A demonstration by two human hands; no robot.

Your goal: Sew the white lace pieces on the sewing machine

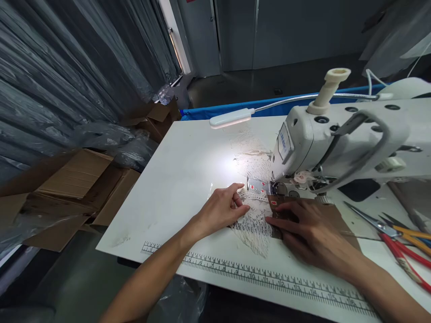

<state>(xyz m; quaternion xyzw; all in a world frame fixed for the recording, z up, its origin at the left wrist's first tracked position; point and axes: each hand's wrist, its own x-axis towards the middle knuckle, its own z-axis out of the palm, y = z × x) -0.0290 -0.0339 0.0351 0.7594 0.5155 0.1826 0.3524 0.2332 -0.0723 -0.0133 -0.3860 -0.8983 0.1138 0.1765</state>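
While my left hand (pixel 224 207) lies flat on the cream openwork lace strip (pixel 253 220), fingers loose, my right hand (pixel 308 231) presses the brown fabric piece (pixel 332 215) beside it. Both materials lie between my hands, just before the white sewing machine (pixel 336 139).

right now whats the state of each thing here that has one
lamp: lit
lace: flat, fed under the machine head
left hand: open, fingers pressing lace
right hand: open, flat on brown piece
cardboard box: flaps open
scissors: lying on table, blades closed

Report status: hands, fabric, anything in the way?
Left hand flat on lace fabric. Right hand pressing brown piece at sewing machine. Scissors lie right, apart.
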